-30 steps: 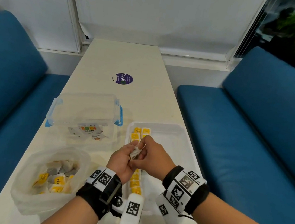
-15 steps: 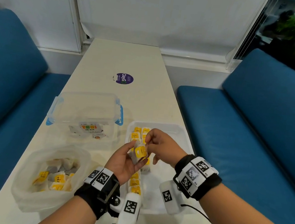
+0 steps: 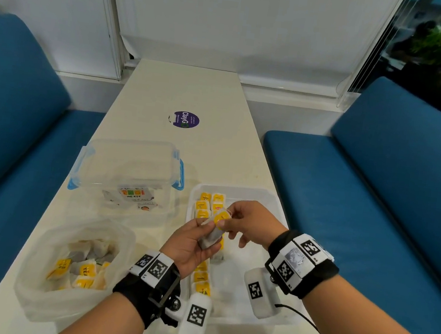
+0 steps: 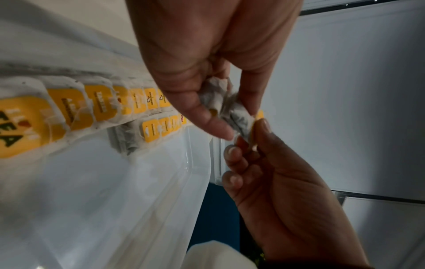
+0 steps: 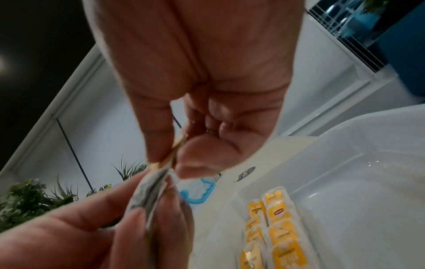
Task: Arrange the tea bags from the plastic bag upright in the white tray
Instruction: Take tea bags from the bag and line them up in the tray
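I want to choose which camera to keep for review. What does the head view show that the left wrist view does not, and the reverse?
Only the head view shows the plastic bag with loose tea bags, the clear box with blue clips, the purple sticker and the blue benches.

Only the left wrist view shows the crumpled paper of the held tea bag up close.

Both show the left hand and right hand pinching that tea bag over the white tray, with its row of yellow-tagged bags.

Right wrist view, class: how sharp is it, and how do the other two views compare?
Right wrist: right hand and tea bag smeared, tray tags sharper. Left wrist: dim, nearest tags blurred. Head: evenly lit, sharp, wide-angle bowing at the edges.
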`<state>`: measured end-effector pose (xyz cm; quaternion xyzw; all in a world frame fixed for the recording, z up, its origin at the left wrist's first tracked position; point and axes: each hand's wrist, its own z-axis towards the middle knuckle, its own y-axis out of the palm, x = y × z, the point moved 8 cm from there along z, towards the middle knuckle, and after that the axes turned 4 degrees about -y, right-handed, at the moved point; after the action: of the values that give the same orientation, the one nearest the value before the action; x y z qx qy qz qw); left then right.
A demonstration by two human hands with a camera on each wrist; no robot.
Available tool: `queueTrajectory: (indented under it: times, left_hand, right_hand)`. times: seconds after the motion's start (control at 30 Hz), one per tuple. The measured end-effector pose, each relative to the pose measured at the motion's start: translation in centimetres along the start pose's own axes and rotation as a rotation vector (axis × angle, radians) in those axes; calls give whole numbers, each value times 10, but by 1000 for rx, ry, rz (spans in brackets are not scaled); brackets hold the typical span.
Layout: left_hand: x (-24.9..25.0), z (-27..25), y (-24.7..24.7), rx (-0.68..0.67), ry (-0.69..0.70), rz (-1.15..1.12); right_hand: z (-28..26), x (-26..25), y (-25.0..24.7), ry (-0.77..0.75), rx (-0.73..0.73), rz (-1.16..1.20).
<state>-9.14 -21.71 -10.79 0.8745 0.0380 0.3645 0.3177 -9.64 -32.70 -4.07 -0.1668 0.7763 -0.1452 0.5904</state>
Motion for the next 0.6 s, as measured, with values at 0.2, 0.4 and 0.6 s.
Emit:
queueTrajectory:
  times: [0.2,0.4,0.6]
  left_hand:
    - [-3,1,-7,52,-36,-90]
    - [-4,1,-13,67,-20,38]
    - [3,1,-26,148,19,65]
  right_hand:
    - [4,-3,-16,-6,125,-29]
    - [9,-4,-21,-14,177,54]
    - [13,-3,-25,54,18,-337]
